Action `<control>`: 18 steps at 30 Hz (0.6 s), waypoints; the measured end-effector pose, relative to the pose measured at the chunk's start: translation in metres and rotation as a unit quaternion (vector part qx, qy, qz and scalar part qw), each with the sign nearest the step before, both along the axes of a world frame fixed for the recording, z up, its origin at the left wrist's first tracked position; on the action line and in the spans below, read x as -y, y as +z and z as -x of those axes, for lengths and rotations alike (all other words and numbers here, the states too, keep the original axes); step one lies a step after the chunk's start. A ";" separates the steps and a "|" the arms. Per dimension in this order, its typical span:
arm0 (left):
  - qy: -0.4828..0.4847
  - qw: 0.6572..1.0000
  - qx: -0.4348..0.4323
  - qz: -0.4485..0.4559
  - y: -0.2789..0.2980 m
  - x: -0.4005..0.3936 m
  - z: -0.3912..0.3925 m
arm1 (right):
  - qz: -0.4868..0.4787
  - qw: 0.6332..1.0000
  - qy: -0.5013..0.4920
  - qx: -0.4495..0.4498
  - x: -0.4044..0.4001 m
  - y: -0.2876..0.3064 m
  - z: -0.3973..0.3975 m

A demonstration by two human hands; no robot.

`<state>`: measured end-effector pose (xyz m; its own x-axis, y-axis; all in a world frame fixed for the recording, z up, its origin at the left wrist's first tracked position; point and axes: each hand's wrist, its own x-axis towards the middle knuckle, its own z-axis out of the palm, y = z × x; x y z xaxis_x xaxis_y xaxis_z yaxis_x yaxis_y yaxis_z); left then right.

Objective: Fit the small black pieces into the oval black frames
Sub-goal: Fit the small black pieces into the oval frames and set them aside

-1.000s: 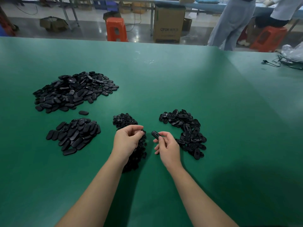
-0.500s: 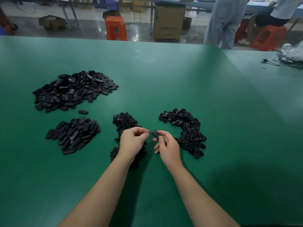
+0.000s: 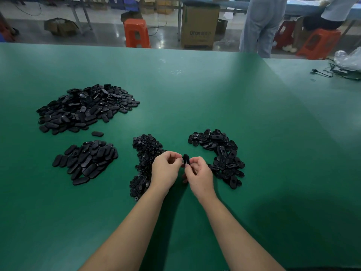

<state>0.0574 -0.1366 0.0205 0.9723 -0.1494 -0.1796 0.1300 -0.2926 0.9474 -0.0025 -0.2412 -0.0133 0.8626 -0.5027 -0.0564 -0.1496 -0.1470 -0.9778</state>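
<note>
Oval frame (image 3: 185,159) is pinched between both hands' fingers, left hand (image 3: 166,169), right hand (image 3: 199,176); heaps of black parts flank them on the green surface (image 3: 254,133).

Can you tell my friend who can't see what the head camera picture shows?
Two hands, left hand and right hand, pinch one oval black frame between them above a green table, among piles of black parts.

hands (image 3: 183,171): 2 | piles of black parts (image 3: 86,108): 4 | orange stools (image 3: 136,33): 3 | cardboard boxes (image 3: 199,26): 2
</note>
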 end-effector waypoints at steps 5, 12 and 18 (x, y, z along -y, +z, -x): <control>-0.029 0.998 0.001 0.058 0.004 0.000 0.003 | 0.027 1.000 0.015 0.001 0.001 0.003 0.000; -0.051 0.998 0.041 0.017 0.008 -0.004 0.001 | -0.008 0.999 0.033 0.013 -0.001 0.004 0.001; -0.066 0.997 0.046 -0.009 0.007 -0.008 0.002 | 0.017 1.000 0.013 0.000 0.001 0.002 0.001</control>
